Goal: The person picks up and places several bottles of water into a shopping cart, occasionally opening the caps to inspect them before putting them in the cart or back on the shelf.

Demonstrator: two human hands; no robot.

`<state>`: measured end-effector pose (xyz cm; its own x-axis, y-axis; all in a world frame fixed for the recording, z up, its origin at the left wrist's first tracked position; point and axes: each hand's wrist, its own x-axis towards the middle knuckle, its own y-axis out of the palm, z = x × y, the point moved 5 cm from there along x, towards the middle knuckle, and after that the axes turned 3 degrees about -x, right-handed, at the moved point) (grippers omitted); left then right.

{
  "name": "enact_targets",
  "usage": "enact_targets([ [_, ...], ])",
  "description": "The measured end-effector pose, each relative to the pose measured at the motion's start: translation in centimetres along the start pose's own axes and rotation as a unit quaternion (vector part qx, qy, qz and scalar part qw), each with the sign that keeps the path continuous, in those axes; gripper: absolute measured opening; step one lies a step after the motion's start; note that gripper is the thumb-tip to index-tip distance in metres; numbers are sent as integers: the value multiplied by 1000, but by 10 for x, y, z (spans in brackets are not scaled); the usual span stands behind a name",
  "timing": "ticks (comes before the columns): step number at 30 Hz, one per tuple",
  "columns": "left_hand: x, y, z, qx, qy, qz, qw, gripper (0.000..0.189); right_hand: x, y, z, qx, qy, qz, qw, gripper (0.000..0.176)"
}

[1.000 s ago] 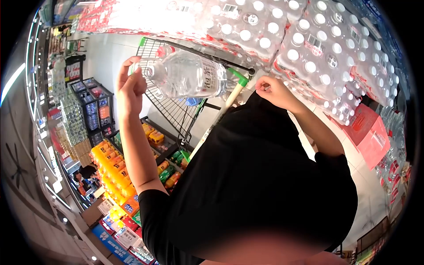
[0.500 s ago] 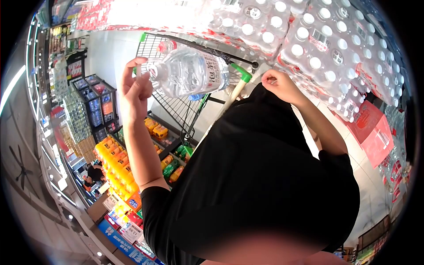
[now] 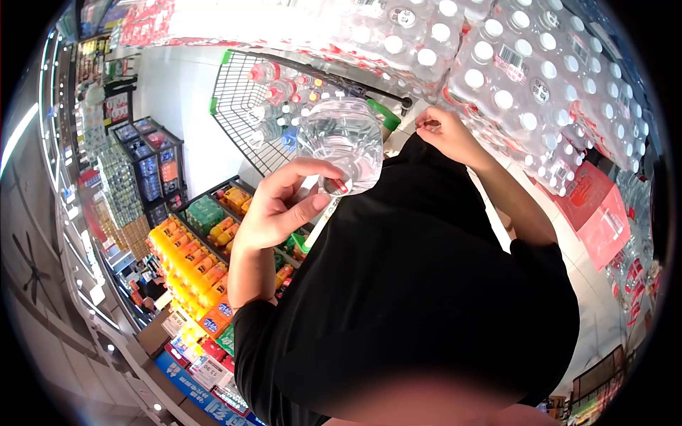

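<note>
Clear bottle point(image 3: 344, 138) has swung toward the black shirt point(image 3: 419, 270), neck gripped by left hand point(image 3: 280, 202); right hand point(image 3: 446, 136) loosely curled, any hold indiscernible.

A large, clear plastic bottle point(image 3: 344, 138) tilts, neck toward the person's body, gripped at the neck by the left hand's fingers point(image 3: 309, 169).

A single camera worn on the person's head looks forward and steeply down through a very wide lens, which bends straight lines and rounds the view off into black corners. The black shirt point(image 3: 426, 284) lies nearest, filling the lower middle. The left hand point(image 3: 273, 206) and right hand point(image 3: 449, 136) fall at middle range, with the shopping cart point(image 3: 214, 106) beyond. The tilted view takes in ceiling point(image 3: 32, 334) along the left.
</note>
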<state>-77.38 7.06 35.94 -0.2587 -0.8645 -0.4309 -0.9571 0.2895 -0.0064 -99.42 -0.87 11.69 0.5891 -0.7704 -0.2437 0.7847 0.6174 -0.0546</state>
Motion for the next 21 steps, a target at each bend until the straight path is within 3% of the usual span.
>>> enact_targets([
  [3, -4, 2, 6, -27, 9, 1, 1000, 31, -4, 4, -7, 50, 5, 9, 999, 20],
  [6, -7, 13, 27, -54, 50, 22, 997, 29, -11, 12, -1, -32, -18, 50, 998, 28],
  [8, -3, 31, 38, -38, 83, 57, 994, 29, -16, 24, 8, -50, -48, 70, 995, 64],
  [10, 3, 52, 44, -32, 74, 99, 992, 29, -17, 34, 25, -109, -172, 51, 978, 79],
  [11, 7, 63, 45, -7, 88, 104, 991, 29, -16, 39, 30, -97, -170, 96, 976, 92],
  [12, 9, 70, 45, 18, 102, 106, 989, 30, -13, 46, 34, -109, -217, 78, 967, 97],
  [13, 8, 73, 48, 8, 63, 125, 990, 32, -10, 47, 34, -76, -212, 81, 971, 94],
  [17, 7, 80, 50, -21, 80, 111, 990, 38, 6, 60, 45, 52, -188, 118, 974, 84],
  [21, -7, 80, 47, 31, 79, 90, 992, 50, 9, 72, 37, 42, -179, 117, 976, 71],
])
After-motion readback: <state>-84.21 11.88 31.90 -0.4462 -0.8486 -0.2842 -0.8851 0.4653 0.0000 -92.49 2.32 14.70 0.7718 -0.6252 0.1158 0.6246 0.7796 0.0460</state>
